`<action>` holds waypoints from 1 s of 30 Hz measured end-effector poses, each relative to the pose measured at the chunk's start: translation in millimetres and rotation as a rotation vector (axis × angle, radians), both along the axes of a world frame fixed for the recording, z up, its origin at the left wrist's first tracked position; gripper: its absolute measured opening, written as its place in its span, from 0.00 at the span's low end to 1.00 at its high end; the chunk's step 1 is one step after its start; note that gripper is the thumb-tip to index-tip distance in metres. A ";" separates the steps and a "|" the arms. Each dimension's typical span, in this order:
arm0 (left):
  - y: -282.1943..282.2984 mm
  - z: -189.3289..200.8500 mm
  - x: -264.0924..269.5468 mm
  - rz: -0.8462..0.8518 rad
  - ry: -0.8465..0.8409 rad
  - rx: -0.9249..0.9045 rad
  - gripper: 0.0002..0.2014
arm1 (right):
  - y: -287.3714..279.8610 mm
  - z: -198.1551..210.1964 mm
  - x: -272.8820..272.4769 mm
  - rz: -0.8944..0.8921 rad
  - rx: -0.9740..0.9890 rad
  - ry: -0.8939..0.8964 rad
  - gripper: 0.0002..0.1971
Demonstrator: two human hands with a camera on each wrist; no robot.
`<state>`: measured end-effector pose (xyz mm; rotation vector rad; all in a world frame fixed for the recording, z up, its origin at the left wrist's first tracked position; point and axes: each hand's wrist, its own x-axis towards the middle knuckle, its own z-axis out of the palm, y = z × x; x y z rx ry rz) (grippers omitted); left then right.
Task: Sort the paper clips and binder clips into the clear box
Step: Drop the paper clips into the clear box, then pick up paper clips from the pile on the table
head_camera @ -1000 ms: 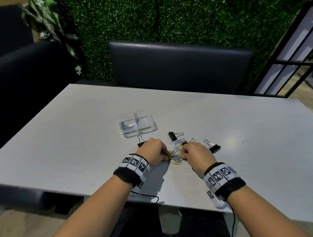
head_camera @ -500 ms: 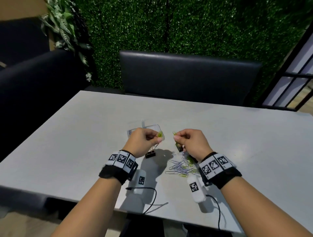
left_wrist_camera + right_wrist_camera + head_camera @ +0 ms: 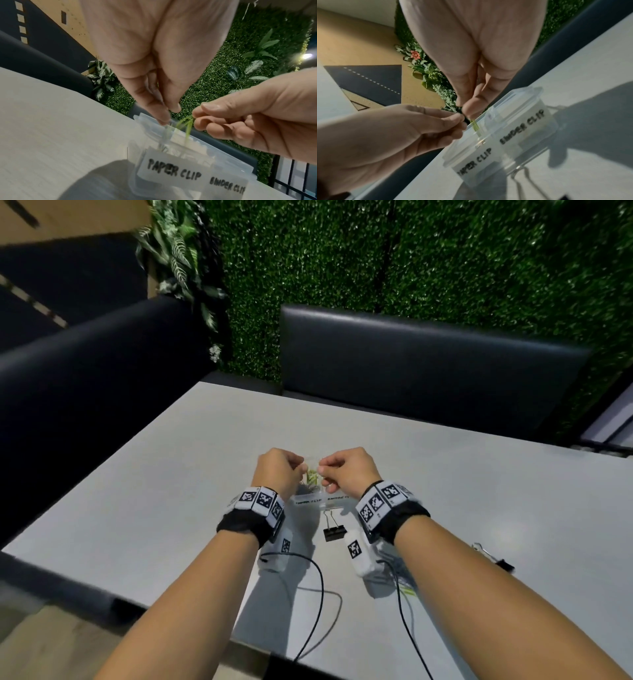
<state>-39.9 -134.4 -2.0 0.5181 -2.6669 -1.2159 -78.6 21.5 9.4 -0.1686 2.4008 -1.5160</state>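
The clear box has two compartments, labelled PAPER CLIP and BINDER CLIP in the left wrist view. Both hands hover over its paper clip side. My right hand pinches green paper clips between thumb and fingers; they hang down into the box. My left hand pinches a pale, blurred paper clip over the same compartment. A black binder clip lies on the table just in front of the box.
Loose paper clips lie on the grey table under my right forearm. Another binder clip lies further right. Wrist camera cables trail toward the near edge. Dark benches stand behind and to the left.
Both hands lifted from the pile with clips pinched, then moved forward and closer together until they stood over the box. The head view has tilted and moved nearer.
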 end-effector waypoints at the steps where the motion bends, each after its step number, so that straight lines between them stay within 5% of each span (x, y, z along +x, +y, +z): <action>1: 1.1 0.9 2.1 0.002 0.013 -0.023 0.10 | 3.7 2.0 0.8 0.012 -0.001 -0.002 0.05; 6: 26.8 10.8 18.2 -0.089 0.084 -0.053 0.12 | 52.3 15.0 9.8 0.002 0.045 0.075 0.06; 16: 127.7 4.1 29.0 -0.705 -0.108 -0.290 0.17 | 208.4 -4.6 56.6 -0.088 0.470 0.121 0.04; 22: 161.1 -17.6 14.7 -0.765 -0.183 -0.476 0.23 | 204.7 -21.9 75.1 0.199 0.677 0.090 0.24; 30: 155.0 -28.9 9.5 -0.716 -0.145 -0.441 0.13 | 195.8 -27.1 66.5 0.226 0.751 0.081 0.23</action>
